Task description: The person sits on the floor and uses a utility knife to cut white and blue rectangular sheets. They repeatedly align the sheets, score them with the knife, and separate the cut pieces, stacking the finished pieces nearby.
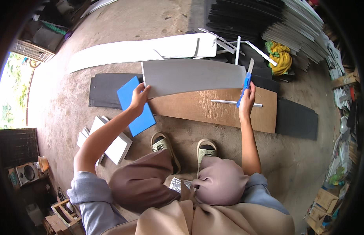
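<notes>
Grey in its casing, one loudspeaker [28, 173] stands at the far left, low against the edge of the room. Next comes one pile of white panels [118, 149] on the concrete floor [182, 135]; they overlap, so I cannot count them surely. Above this pile reaches the left hand [139, 97], its thumb and fingers closed on the lower left corner of one grey panel [193, 76]. One blue board [143, 122] lies slanted just below this hand, partly over one end of the dark sheeting [105, 91]. Behind the grey panel is stretched one long white sheet [135, 51].

In the middle, two pale shoes [206, 148] are planted on the floor, one for each foot. The grey panel is held above one brown board [186, 105], on which one narrow white strip [231, 102] rests. To the right, the right hand [248, 101] has its fingers wrapped around one blue utility knife [246, 87], with its blade out and pointing away from the person. The knife is at the right end of the panel; whether these fingers also grip the panel, I cannot tell. Farther back on the right sits one crumpled yellow-green cloth [280, 58], beside two large stacks: one of black sheets [244, 17], one of pale grey sheets [297, 33].
</notes>
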### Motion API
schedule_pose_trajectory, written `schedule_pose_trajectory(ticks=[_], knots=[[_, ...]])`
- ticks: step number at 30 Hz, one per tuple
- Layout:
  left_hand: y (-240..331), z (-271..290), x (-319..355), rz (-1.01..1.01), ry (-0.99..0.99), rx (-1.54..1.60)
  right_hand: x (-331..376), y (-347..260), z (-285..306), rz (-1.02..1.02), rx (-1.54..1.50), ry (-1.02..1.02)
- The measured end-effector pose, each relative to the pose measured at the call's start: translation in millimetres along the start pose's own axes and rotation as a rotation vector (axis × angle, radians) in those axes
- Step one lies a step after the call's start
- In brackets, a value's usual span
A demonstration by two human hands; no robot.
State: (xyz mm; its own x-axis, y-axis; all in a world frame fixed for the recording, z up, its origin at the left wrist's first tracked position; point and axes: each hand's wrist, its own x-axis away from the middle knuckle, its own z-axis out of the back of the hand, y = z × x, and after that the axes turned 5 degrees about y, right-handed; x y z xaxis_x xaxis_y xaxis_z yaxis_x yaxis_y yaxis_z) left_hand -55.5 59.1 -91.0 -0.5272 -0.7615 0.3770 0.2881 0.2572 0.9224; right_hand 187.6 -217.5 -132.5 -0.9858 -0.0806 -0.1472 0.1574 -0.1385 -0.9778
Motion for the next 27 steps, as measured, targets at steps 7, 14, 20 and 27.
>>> schedule_pose_trajectory(ticks=[7,14,20,27], knots=[[-97,55,-1,0.1,0.051,0.128,46,29,-81,0.024,0.139,-0.384],[-120,1,11,-0.224,0.42,-0.632,70,62,-114,0.416,0.393,-0.596],[-158,54,40,0.185,0.908,-0.827,86,68,-125,0.439,0.491,-0.633],[-181,94,45,0.098,0.742,-0.283,87,72,-132,0.446,0.549,-0.711]])
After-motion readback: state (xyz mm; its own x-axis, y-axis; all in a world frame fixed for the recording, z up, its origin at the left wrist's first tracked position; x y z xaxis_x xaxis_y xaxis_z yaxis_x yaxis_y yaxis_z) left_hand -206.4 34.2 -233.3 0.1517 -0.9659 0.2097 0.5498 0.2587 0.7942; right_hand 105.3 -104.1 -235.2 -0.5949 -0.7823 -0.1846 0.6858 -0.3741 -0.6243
